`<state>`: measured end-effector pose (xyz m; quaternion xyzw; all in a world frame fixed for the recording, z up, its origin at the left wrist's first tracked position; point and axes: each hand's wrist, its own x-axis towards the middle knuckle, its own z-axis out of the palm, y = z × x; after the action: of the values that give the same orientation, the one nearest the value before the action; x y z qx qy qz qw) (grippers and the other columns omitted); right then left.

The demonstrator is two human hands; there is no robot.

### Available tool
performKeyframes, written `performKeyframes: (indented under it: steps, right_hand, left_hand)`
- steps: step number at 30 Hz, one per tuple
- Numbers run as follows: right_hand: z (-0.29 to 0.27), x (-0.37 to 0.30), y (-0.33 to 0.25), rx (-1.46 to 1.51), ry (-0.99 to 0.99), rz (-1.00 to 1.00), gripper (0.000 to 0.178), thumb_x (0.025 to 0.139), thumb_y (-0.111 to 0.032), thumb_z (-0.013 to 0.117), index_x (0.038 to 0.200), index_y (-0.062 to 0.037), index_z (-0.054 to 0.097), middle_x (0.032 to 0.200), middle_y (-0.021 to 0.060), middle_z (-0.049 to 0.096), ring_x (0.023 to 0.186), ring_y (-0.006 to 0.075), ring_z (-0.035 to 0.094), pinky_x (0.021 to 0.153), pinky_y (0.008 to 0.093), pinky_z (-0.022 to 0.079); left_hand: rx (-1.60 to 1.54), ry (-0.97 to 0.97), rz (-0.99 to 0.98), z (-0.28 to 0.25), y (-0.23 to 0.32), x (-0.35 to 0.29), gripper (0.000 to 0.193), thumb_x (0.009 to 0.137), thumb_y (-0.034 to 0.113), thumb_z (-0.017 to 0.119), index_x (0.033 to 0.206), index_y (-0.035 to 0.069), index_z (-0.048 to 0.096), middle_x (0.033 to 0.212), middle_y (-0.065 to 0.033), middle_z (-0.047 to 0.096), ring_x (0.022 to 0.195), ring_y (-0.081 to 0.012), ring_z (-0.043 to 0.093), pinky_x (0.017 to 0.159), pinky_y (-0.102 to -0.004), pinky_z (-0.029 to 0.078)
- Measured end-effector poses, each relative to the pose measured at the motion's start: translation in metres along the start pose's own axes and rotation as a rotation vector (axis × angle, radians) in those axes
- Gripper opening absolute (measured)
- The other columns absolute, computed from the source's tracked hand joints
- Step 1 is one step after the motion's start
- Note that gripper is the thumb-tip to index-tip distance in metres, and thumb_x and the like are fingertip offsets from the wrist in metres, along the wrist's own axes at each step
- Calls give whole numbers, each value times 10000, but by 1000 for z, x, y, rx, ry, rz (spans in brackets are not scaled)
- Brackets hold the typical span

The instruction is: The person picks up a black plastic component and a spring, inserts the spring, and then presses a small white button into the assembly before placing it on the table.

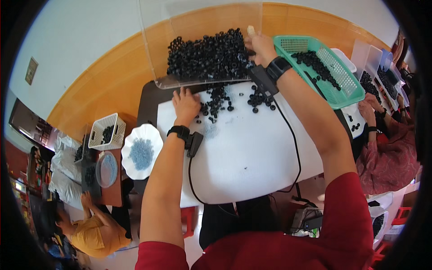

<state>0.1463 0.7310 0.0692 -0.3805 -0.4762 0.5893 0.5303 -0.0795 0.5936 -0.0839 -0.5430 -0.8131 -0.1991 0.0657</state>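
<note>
Here, near the far edge of the table (243, 157), the left hand (186, 105), grip released, lies just left of scattered small black round parts (218, 100); beyond, a heaped clear plastic bin (167, 84) runs crosswise, the right hand (262, 46) at its right end, grip unclear.

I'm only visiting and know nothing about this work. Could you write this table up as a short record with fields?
Left hand: beside loose black parts on the white sheet; grip unclear
Right hand: at the right side of the clear bin; grip unclear
Clear bin: heaped with black parts
Green basket: right of the bin, some black parts inside
White bowl: left side, small blue pieces inside
Others nearby: person in yellow, left; person in patterned red, right
</note>
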Motion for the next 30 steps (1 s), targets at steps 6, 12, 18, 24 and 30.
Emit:
performKeyframes:
  steps: [6, 12, 18, 24, 30]
  right_hand:
    - [-2, 13, 6, 9, 20, -16, 621, 884, -400, 640, 1322, 11, 478, 1288, 135, 535, 1143, 223, 497, 919, 401, 410]
    - [-1, 3, 1, 39, 85, -82, 399, 892, -368, 644, 1042, -1, 604, 925, 49, 597, 803, 153, 519, 704, 318, 423]
    - [1, -3, -6, 85, 42, -61, 316, 901, -353, 638, 813, -54, 584, 658, -38, 480, 566, 90, 382, 525, 271, 319]
    - [-2, 2, -8, 80, 49, -35, 297, 915, -342, 622, 846, -55, 586, 666, -36, 479, 575, 86, 387, 527, 258, 318]
    - [-5, 24, 0, 75, 112, -49, 342, 899, -369, 636, 893, -30, 593, 685, -22, 506, 599, 106, 415, 564, 265, 355]
  left_hand:
    - [-69, -79, 135, -6, 24, -8, 460, 901, 307, 496, 1270, 33, 510, 1373, -206, 419, 1310, -466, 290, 1084, -523, 228]
    - [-29, -82, 103, -21, 32, 7, 354, 806, 263, 655, 1121, 104, 623, 1201, -193, 532, 1139, -406, 457, 959, -478, 392]
    - [-156, -41, 50, 1, 24, 25, 211, 774, 176, 648, 980, 138, 628, 1044, -130, 620, 1083, -371, 506, 932, -468, 404]
    - [-202, -86, 24, 8, 33, 38, 155, 757, 103, 613, 909, 130, 627, 1091, -139, 597, 1138, -369, 459, 962, -455, 356]
    - [-292, -84, 8, 11, 38, 51, 139, 709, 62, 617, 826, 137, 624, 1019, -141, 622, 1081, -359, 511, 917, -432, 389]
